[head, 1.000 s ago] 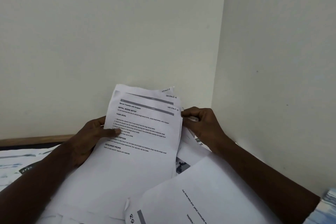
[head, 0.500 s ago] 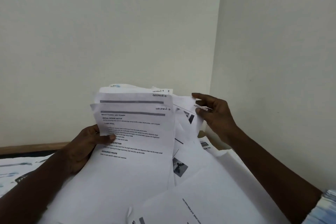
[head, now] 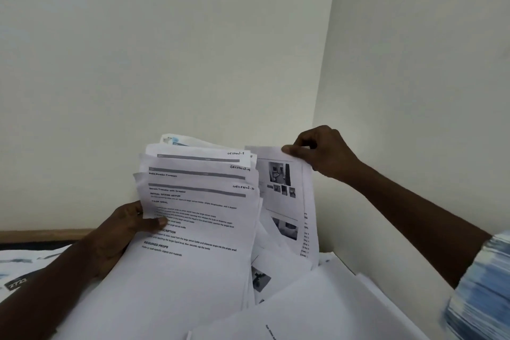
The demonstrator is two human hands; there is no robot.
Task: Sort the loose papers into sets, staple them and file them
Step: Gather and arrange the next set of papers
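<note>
Your left hand (head: 129,226) grips the stack (head: 198,215) by its left edge. Your right hand (head: 323,152) pinches the photo sheet (head: 284,199) at its far corner. The sheet sits just right of the stack, long axis near-to-far.

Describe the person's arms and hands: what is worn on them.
The left hand and right hand are bare: no gloves, rings or watch show. The left arm is uncovered as far as the frame reaches. The right arm is bare up to a sleeve, blue and white, blurred at the picture's edge.
</note>
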